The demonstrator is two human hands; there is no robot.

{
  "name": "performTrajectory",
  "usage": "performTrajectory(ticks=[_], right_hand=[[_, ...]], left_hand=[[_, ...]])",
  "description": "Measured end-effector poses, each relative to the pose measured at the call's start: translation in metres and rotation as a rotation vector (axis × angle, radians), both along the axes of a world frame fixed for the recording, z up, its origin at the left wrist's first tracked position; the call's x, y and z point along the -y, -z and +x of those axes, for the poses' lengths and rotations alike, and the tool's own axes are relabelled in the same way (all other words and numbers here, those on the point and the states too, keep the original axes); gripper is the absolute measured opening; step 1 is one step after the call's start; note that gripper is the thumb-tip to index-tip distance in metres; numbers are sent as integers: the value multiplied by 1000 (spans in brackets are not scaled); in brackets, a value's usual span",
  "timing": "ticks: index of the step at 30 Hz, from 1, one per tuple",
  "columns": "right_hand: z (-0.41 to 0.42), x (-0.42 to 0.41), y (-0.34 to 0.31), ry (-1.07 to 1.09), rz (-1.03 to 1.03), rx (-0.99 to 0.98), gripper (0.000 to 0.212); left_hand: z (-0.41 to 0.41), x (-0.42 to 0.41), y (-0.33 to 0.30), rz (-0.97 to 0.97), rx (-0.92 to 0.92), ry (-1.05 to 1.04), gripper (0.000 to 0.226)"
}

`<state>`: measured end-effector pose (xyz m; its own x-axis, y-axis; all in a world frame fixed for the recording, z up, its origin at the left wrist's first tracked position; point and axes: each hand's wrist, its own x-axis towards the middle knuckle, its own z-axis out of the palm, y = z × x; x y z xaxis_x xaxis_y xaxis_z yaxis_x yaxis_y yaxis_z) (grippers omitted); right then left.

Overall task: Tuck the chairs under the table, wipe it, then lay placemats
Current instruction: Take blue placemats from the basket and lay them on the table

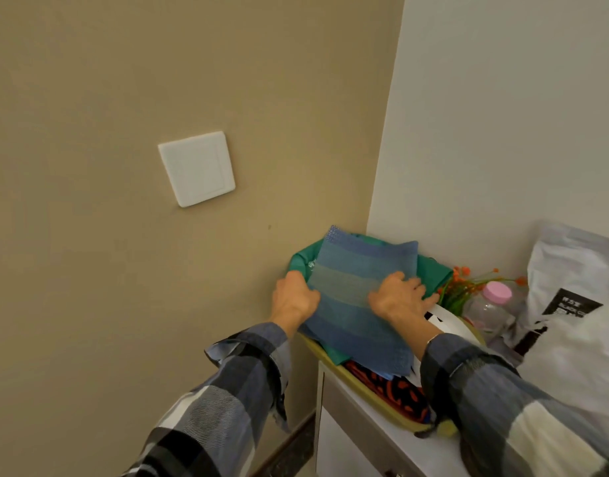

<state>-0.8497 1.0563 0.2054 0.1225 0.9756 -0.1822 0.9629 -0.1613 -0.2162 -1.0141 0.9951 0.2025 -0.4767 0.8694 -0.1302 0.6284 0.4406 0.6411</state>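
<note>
A stack of blue striped woven placemats (358, 294) lies on a green cloth (430, 270) in a yellowish tray (375, 397) on top of a white cabinet in the wall corner. My left hand (292, 297) grips the stack's left edge. My right hand (399, 297) rests on the stack's right side with fingers spread and curled over its edge. The table and the chairs are out of view.
A clear bottle with a pink cap (492, 304), orange artificial flowers (465, 284) and a large white plastic bag (578, 321) crowd the cabinet top to the right. A red and black patterned cloth (399, 390) lies in the tray's near end. A white wall switch (196, 168) is on the beige wall.
</note>
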Motion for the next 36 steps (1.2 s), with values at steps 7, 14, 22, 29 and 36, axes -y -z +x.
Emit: performTrajectory(ticks=[7, 14, 22, 29, 36], right_hand=[[5, -2, -16, 37, 199, -457, 39], [1, 20, -38, -118, 168, -532, 14], [-32, 117, -77, -488, 437, -783, 36], [-54, 228, -59, -752, 287, -880, 29], [-61, 366, -24, -996, -68, -786, 37]], left_hand=[[10, 9, -12, 33, 0, 24, 11], [14, 47, -42, 184, -51, -103, 16], [18, 143, -60, 179, 44, -304, 17], [37, 290, -37, 123, 318, -584, 19], [79, 440, -18, 280, 317, -772, 56]])
